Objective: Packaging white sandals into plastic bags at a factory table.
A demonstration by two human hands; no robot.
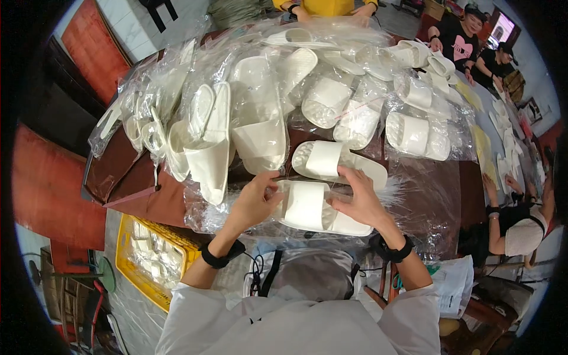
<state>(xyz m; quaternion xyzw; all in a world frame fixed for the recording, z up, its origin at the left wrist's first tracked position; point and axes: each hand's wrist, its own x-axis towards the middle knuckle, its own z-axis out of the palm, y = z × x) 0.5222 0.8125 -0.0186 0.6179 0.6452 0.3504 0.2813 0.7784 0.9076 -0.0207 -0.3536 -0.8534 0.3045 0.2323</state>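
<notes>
A white slipper [305,206] lies sideways near the table's front edge, on clear plastic film. My left hand [253,201] is closed at its left end, thumb and fingers curled at the edge. My right hand [361,198] has its thumb at the strap opening and its fingers over the far side, beside the second slipper. That second white slipper [322,160] lies just beyond, parallel to the first. Parts of both slippers are hidden by my right hand.
Bagged white slippers [257,112] cover the reddish-brown table [148,207] beyond my hands. A yellow crate [127,248] of wrapped items stands at lower left. Clear plastic bags [420,201] lie on the right. A person in yellow [325,7] stands opposite; other people work at right.
</notes>
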